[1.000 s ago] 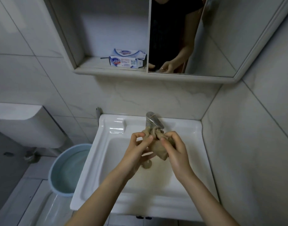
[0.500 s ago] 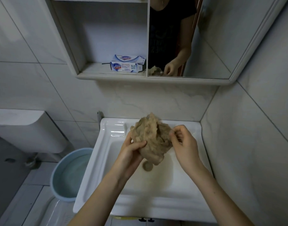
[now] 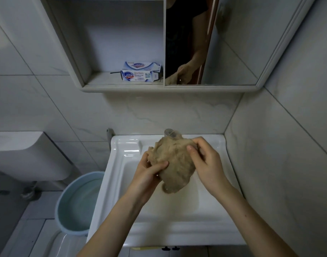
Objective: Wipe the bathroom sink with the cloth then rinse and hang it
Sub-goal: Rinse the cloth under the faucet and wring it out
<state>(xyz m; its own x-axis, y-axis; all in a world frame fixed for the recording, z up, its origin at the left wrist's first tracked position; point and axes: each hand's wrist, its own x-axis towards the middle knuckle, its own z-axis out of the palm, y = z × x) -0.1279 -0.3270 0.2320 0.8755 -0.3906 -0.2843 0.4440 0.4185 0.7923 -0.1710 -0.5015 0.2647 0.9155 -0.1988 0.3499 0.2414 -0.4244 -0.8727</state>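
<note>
A crumpled, wet beige cloth (image 3: pixel 174 162) hangs above the white sink (image 3: pixel 122 171), held between both hands. My left hand (image 3: pixel 147 173) grips its lower left side with the thumb pressed on the front. My right hand (image 3: pixel 205 162) pinches its upper right edge. The cloth's bottom droops toward the basin and hides the drain. The tip of the metal faucet (image 3: pixel 169 132) shows just behind the cloth's top.
A light blue basin (image 3: pixel 75 203) with water stands on the floor left of the sink. A toilet tank (image 3: pixel 23 154) is at the far left. Soap boxes (image 3: pixel 139 72) sit on the open shelf above, next to a mirror (image 3: pixel 210 41). A tiled wall closes the right side.
The cloth was bunched small under the faucet; both hands raised it and spread it wider. My right hand has shifted from beside it to gripping its upper right edge.
</note>
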